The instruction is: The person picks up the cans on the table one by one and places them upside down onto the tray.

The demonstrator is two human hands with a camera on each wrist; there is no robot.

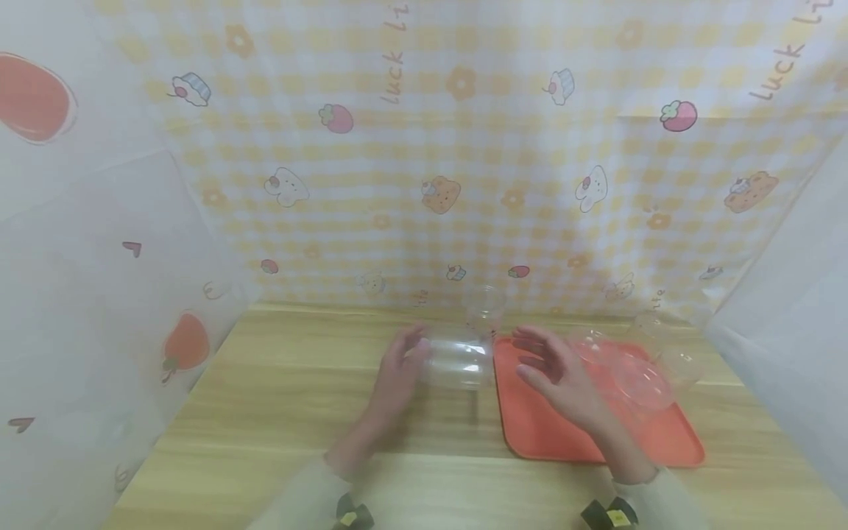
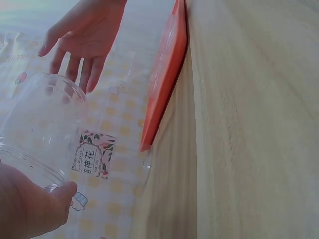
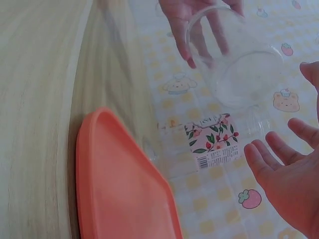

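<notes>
My left hand (image 1: 396, 377) grips a clear plastic jar (image 1: 458, 361) by one end, fingers and thumb around it. The jar lies sideways in the air above the table, its other end toward my right hand. My right hand (image 1: 558, 381) is over the left part of the red tray, apart from the jar, its palm facing it and its fingers loosely spread with nothing in them. Behind the held jar stands another clear jar with a pink floral label (image 3: 212, 142), seen faintly at the table's back in the head view.
The red tray (image 1: 530, 438) is on the right of the wooden table (image 1: 278, 412). Several clear plastic pieces, including a round one (image 1: 639, 379), lie on and beside it. A yellow checked cloth (image 1: 397, 147) hangs at the back, with white sheets at both sides.
</notes>
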